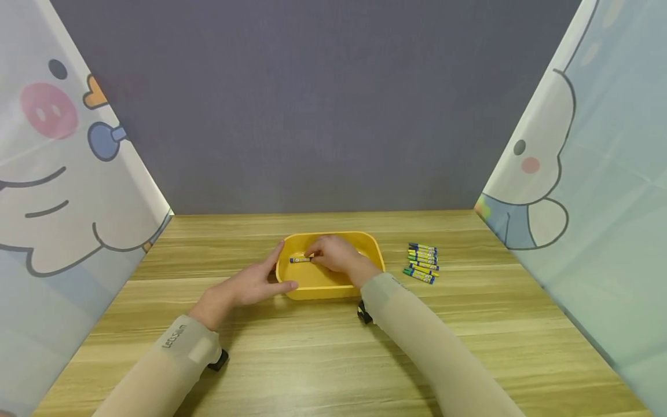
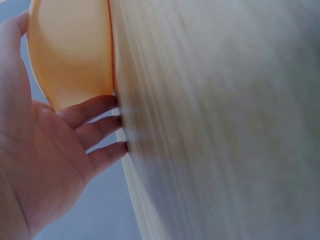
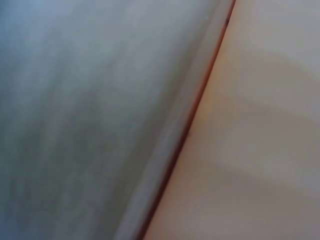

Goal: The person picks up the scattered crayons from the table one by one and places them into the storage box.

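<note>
A yellow plastic bin (image 1: 323,293) sits on the table. My left hand (image 1: 255,282) is against its left end, fingers along the outer side and thumb over the front rim. In the left wrist view, that hand (image 2: 55,135) has its fingers extended, fingertips low on the bin's wall (image 2: 75,50) by the tabletop. My right hand (image 1: 336,253) reaches down inside the bin, thumb and fingertips pinching the right end of a crayon (image 1: 299,260) with a blue-ended wrapper. The right wrist view shows only the bin's wall (image 3: 250,140), with the hand out of sight.
Several crayons (image 1: 423,259) with yellow and blue wrappers lie in a loose column on the table right of the bin. A dark panel (image 1: 323,116) stands behind the wood-grain table (image 1: 292,359), and cartoon-printed curtains (image 1: 62,174) flank it.
</note>
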The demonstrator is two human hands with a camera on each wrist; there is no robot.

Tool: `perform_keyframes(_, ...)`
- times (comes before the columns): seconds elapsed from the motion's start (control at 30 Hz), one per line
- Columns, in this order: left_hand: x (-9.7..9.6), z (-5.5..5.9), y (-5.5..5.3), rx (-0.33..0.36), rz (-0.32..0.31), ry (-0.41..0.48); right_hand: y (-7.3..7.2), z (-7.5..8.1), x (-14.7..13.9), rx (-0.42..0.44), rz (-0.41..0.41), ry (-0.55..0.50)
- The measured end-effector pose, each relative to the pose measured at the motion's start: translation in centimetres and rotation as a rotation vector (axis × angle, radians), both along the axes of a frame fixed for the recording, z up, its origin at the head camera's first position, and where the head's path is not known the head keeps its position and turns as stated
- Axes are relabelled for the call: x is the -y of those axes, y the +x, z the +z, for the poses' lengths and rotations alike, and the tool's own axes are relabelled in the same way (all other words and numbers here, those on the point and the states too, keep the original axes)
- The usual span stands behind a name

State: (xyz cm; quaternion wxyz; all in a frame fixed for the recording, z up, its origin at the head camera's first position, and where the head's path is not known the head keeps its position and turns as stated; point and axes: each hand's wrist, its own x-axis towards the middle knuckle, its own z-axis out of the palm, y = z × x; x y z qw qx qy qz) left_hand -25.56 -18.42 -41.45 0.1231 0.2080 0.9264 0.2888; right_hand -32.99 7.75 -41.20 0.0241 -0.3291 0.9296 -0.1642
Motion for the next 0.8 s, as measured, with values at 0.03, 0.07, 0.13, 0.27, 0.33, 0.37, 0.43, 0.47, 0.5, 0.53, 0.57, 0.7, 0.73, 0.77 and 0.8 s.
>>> perform_keyframes(0.03,0.0,0.0,0.0,0.0,0.001,0.0,0.0,0.0,0.0,0.0,-0.001,-0.003)
perform_keyframes(0.07,0.0,0.0,0.0,0.0,0.001,0.001,0.0,-0.1,0.0,0.0,-0.002,-0.006)
perform_keyframes(0.13,0.0,-0.1,-0.1,0.002,-0.001,0.004,0.0,-0.1,0.1,-0.001,-0.002,-0.01)
perform_keyframes(0.27,0.1,-0.1,-0.1,0.01,-0.005,0.012,-0.1,-0.1,0.2,0.009,-0.002,-0.021)
perform_keyframes(0.33,0.2,-0.1,-0.1,0.012,-0.004,0.015,-0.1,0.0,0.2,0.019,-0.006,-0.035)
perform_keyframes(0.37,0.3,-0.1,-0.1,0.013,-0.005,0.015,-0.1,0.1,0.3,0.024,-0.009,-0.046)
perform_keyframes(0.43,0.2,0.0,0.0,0.013,-0.002,0.015,0.0,0.3,0.3,0.029,-0.017,-0.067)
perform_keyframes(0.47,0.2,0.0,0.0,0.016,-0.001,0.014,0.0,0.4,0.2,0.036,-0.025,-0.08)
perform_keyframes(0.5,0.1,0.0,0.1,0.016,-0.006,0.015,0.1,0.7,0.2,0.053,-0.033,-0.103)
perform_keyframes(0.53,0.1,0.1,0.1,0.017,-0.009,0.014,0.2,0.9,0.0,0.067,-0.039,-0.127)
perform_keyframes(0.57,0.0,0.1,0.1,0.02,-0.007,0.013,0.3,1.2,-0.1,0.075,-0.042,-0.15)
perform_keyframes(0.7,-0.1,0.2,0.2,0.024,-0.003,0.011,0.7,2.7,-1.6,0.122,-0.055,-0.254)
perform_keyframes(0.73,-0.2,0.2,0.2,0.025,0.004,0.012,0.7,3.1,-2.2,0.117,-0.055,-0.267)
perform_keyframes(0.77,-0.2,0.2,0.2,0.026,0.009,0.013,0.8,3.6,-2.8,0.121,-0.058,-0.279)
perform_keyframes(0.8,-0.2,0.2,0.2,0.024,0.009,0.014,0.8,4.1,-3.6,0.129,-0.067,-0.287)
